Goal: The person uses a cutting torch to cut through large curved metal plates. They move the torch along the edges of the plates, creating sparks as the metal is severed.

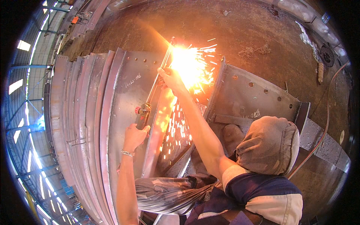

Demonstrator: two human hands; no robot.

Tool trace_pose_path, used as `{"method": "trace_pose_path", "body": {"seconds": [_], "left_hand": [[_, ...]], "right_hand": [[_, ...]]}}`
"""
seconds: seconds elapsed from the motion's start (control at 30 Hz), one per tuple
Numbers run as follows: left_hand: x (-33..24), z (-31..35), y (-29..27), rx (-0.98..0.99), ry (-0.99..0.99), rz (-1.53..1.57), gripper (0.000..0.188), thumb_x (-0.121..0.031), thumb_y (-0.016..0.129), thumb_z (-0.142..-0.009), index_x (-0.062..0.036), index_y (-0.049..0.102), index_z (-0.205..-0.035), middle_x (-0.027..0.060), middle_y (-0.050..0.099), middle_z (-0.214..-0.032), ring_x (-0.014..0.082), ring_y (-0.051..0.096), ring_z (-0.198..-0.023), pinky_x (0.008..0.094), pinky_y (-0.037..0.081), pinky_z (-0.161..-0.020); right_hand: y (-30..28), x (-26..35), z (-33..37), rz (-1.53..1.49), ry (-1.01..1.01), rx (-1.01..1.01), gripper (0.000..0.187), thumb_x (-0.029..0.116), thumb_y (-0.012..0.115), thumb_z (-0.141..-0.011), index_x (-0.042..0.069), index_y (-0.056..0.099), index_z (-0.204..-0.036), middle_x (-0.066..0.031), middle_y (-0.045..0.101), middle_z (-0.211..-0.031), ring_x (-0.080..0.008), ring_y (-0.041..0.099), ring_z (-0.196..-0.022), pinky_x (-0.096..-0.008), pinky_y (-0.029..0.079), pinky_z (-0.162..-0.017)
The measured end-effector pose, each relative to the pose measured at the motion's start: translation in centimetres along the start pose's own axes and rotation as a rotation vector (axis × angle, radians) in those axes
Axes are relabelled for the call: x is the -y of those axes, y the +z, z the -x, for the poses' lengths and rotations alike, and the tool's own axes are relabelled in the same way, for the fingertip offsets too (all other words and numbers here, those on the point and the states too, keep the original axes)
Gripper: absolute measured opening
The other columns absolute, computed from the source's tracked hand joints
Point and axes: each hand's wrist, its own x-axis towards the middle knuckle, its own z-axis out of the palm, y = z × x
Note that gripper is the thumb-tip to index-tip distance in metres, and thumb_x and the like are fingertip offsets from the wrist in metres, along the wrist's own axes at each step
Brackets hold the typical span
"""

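Note:
A long metal cutting torch (153, 90) slants up from my left hand toward the bright glare, with brass fittings and a red knob (138, 110) on its body. My left hand (135, 137), a chain bracelet at its wrist, is closed round the handle end. Farther up, my right hand (171, 79) grips the thin tubes close to the glare. Orange sparks (178, 127) spray rightward and fall along the edge of a steel piece (159, 123). Glare hides the torch tip and the spot being cut. A drilled steel plate (129, 80) lies beneath the torch.
Several long steel sections (80, 123) stand side by side at left. Right of the sparks lies another drilled plate (258, 88) with upright flanges. A hose (327, 123) curves along the right, below a dark round disc (327, 55). A brown cloth-covered bulge (268, 144) looks like my bent knee.

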Motion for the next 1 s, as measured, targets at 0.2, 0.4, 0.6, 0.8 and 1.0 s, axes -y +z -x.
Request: {"method": "trace_pose_path", "body": {"seconds": [0.2,0.4,0.6,0.8,1.0], "left_hand": [[-0.5,0.2,-0.3,0.034,0.006,-0.037,0.035,-0.033,0.068,-0.084,0.0,0.068,-0.071,0.0088,0.069,-0.062,0.0194,0.064,-0.046,0.0339,0.055,-0.05],[-0.3,0.1,-0.3,0.007,0.0,-0.045,0.035,-0.033,0.068,-0.085,-0.0003,0.068,-0.073,0.008,0.069,-0.063,0.019,0.064,-0.046,0.0333,0.054,-0.05],[-0.6,0.4,-0.3,0.041,0.004,-0.027,0.034,-0.033,0.068,-0.086,-0.0004,0.07,-0.075,0.008,0.069,-0.063,0.0189,0.064,-0.047,0.0337,0.055,-0.051],[-0.4,0.3,-0.3,0.031,0.002,-0.039,0.034,-0.032,0.067,-0.086,-0.0011,0.068,-0.072,0.0079,0.069,-0.062,0.0198,0.064,-0.047,0.035,0.055,-0.052],[-0.1,0.3,-0.1,0.022,0.008,-0.04,0.034,-0.032,0.067,-0.085,-0.0021,0.067,-0.068,0.0085,0.068,-0.062,0.0207,0.064,-0.047,0.0366,0.054,-0.054]], "right_hand": [[-0.2,0.6,0.1,0.025,-0.004,0.053,0.068,0.039,0.063,-0.098,-0.012,0.044,-0.139,-0.02,0.066,-0.112,-0.0195,0.068,-0.076,-0.0307,0.055,-0.056],[-0.4,0.5,0.2,0.085,-0.004,0.004,0.061,0.04,0.063,-0.098,-0.008,0.051,-0.133,-0.0174,0.067,-0.108,-0.0192,0.068,-0.076,-0.0314,0.055,-0.058],[0.2,-0.6,-0.5,0.018,-0.008,-0.004,0.065,0.044,0.064,-0.096,-0.002,0.05,-0.138,-0.0175,0.067,-0.108,-0.0197,0.067,-0.076,-0.032,0.056,-0.061],[-0.4,-0.2,-0.1,0.042,-0.001,0.038,0.065,0.042,0.064,-0.097,-0.006,0.048,-0.138,-0.0182,0.067,-0.109,-0.021,0.069,-0.076,-0.0323,0.057,-0.06],[0.4,-0.5,-0.2,-0.006,-0.054,-0.013,0.048,0.037,0.063,-0.097,-0.006,0.059,-0.117,-0.0157,0.067,-0.098,-0.0199,0.07,-0.071,-0.0307,0.057,-0.052]]}}
